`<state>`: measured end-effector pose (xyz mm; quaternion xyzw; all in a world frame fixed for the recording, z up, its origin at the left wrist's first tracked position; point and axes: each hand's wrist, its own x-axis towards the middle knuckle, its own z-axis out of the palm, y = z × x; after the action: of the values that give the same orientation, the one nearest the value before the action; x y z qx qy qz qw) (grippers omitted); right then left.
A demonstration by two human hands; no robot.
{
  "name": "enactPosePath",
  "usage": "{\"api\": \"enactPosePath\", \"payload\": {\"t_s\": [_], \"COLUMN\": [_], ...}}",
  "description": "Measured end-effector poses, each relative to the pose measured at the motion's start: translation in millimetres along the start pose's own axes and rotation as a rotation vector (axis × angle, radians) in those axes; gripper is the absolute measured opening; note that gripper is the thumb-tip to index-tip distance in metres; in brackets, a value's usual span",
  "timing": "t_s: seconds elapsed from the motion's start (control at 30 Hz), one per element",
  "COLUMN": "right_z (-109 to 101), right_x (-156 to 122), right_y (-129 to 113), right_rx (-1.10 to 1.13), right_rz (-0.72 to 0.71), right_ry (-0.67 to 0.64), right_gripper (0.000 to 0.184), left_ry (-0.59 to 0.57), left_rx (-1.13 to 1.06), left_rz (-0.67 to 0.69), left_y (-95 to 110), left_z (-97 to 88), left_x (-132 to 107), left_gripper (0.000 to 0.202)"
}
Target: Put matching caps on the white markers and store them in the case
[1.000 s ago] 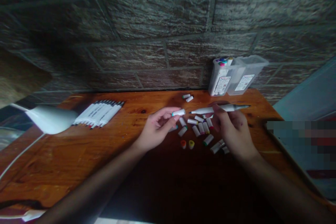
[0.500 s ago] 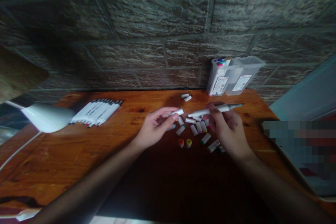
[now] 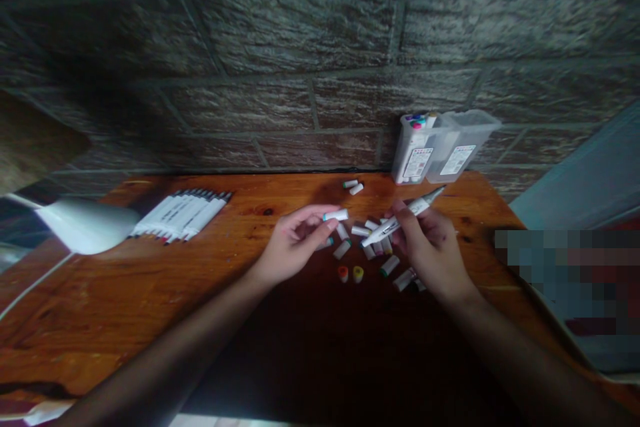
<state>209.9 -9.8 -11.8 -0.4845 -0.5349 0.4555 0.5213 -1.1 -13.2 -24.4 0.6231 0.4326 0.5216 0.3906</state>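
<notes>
Between the thumb and fingers of my left hand [image 3: 295,243] is a white marker cap [image 3: 335,215] with a blue-green end. My right hand [image 3: 430,240] grips a white marker [image 3: 400,221], tilted, its grey tapered end pointing up and right and its other end down toward the left. Under and between the hands lie several loose white caps [image 3: 342,249] with coloured ends, some partly covered by the marker and my right hand. Two caps, one orange-topped [image 3: 343,273] and one yellow-topped [image 3: 358,273], stand upright nearer me.
Two more caps [image 3: 356,189] lie farther back. A row of white markers [image 3: 181,213] lies on the wooden table [image 3: 100,293] at left, beside a white lamp [image 3: 87,225]. Clear plastic cases [image 3: 453,147], one holding markers, stand by the stone wall [image 3: 250,107].
The marker in my right hand has tilted more steeply, its left end dropping and its grey end rising. The cap in my left hand has turned slightly toward level.
</notes>
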Motion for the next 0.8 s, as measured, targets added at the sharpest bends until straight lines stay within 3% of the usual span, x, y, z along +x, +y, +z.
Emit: {"api": "enactPosePath", "payload": {"t_s": [0.8], "right_z": [0.2], "right_x": [-0.3], "right_y": [1.2], "right_rx": [0.016], "right_rz": [-0.040], "right_ry": [-0.093], "right_gripper": [0.042], "left_ry": [-0.034], "left_rx": [-0.021], "left_rz": [-0.083], "left_y": [4.1], "left_z": [-0.4], "left_x": [-1.8], "left_gripper": [0.029]}}
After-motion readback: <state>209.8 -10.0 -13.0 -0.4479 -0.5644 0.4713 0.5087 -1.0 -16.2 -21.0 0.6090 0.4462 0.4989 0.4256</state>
